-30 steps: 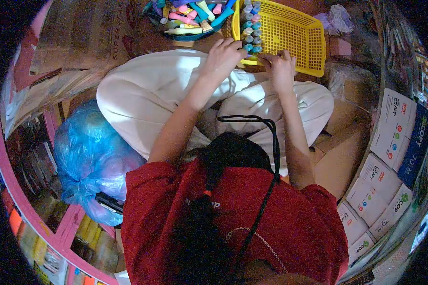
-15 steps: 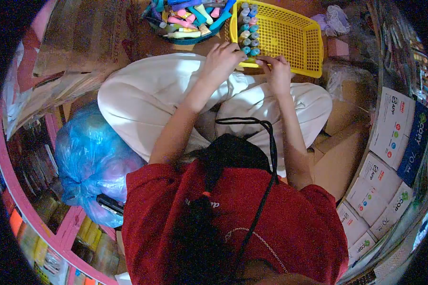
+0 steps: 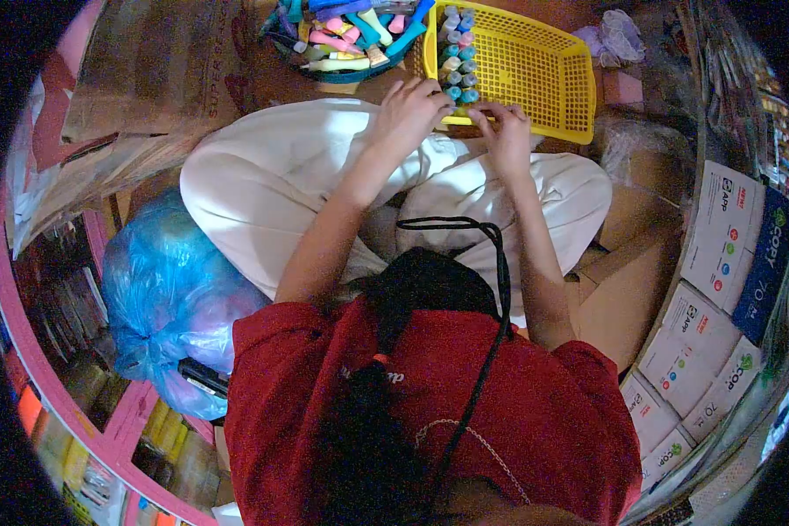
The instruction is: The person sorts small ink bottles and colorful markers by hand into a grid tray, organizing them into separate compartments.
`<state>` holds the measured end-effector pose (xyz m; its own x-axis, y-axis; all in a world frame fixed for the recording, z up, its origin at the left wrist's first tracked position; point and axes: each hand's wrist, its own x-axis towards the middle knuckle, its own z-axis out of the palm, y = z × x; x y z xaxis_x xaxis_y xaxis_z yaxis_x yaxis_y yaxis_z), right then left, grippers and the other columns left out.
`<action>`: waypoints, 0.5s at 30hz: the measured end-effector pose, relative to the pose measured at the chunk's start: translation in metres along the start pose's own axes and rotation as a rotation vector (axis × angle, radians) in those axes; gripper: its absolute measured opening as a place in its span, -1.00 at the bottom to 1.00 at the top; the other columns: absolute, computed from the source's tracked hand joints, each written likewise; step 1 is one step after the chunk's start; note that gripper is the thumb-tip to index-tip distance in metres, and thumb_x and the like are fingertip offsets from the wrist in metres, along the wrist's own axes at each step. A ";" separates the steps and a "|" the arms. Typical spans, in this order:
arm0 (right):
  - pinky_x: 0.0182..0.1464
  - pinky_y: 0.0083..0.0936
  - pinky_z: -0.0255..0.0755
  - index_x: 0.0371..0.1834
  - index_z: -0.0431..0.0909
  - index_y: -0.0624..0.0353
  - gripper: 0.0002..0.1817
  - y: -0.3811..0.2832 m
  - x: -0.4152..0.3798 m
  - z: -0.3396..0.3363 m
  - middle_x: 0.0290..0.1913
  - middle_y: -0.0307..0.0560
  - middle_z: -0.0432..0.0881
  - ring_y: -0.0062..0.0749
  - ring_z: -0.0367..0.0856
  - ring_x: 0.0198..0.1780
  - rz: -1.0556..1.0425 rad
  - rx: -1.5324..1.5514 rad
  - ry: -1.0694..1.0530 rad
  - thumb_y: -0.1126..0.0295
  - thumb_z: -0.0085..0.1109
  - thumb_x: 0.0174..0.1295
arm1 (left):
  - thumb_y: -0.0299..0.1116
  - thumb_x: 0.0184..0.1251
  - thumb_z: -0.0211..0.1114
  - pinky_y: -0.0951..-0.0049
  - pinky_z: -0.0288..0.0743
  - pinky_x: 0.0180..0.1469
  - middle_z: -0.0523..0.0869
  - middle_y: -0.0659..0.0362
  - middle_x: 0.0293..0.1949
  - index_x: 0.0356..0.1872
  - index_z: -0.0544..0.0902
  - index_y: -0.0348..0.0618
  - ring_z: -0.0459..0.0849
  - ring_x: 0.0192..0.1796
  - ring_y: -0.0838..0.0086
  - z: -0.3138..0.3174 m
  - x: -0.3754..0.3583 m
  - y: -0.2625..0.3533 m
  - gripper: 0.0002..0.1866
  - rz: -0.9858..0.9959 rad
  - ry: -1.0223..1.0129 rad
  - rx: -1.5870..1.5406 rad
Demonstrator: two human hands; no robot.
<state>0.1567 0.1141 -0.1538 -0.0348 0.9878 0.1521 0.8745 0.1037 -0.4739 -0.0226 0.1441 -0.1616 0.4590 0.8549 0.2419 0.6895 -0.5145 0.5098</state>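
Observation:
A yellow plastic basket (image 3: 580, 96) lies in front of my crossed legs. Along its left side stand two rows of small tubes (image 3: 452, 63) with grey, blue and teal ends. My left hand (image 3: 415, 112) is at the basket's near left corner, its fingers curled down. Close beside it, my right hand (image 3: 505, 131) has thumb and forefinger pinched at the near rim, by the last tubes. Whatever either hand holds is hidden by the fingers or too small to name. A yellow-green bit shows between the hands.
A round teal basket (image 3: 346, 75) full of colourful tube-shaped pieces stands left of the yellow one. A blue plastic bag (image 3: 171, 280) sits at my left, near pink shelving (image 3: 131, 416). Paper boxes (image 3: 710, 237) are stacked at right; a cardboard box (image 3: 149, 70) stands far left.
My right hand has shifted slightly, its fingertips drawing in towards the near rim. My left hand stays almost where it was. Baskets and tubes look unmoved.

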 end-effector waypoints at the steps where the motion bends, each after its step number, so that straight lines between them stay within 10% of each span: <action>1: -0.17 -0.44 0.42 -0.36 0.61 0.24 -0.79 -0.003 0.000 -0.002 -0.42 -0.05 0.62 -0.25 0.55 -0.32 0.033 0.006 -0.012 0.32 0.25 0.05 | -0.19 0.14 0.21 0.30 0.38 -0.05 0.60 0.19 -0.31 -0.31 0.67 -0.03 0.57 -0.14 0.29 0.000 0.000 0.000 -0.80 -0.003 0.003 -0.007; 15: -0.10 -0.30 0.30 -0.34 0.60 0.08 -0.81 0.005 -0.009 -0.001 -0.39 -0.10 0.63 -0.18 0.52 -0.25 0.019 0.149 0.057 0.24 0.23 0.06 | -0.22 0.08 0.24 0.35 0.37 -0.12 0.56 0.26 -0.38 -0.38 0.67 0.00 0.55 -0.17 0.40 0.000 -0.001 -0.002 -0.85 0.015 0.049 0.006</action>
<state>0.1622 0.1059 -0.1567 0.0122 0.9818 0.1894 0.7933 0.1058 -0.5996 -0.0242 0.1441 -0.1629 0.4410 0.8495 0.2898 0.6862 -0.5272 0.5012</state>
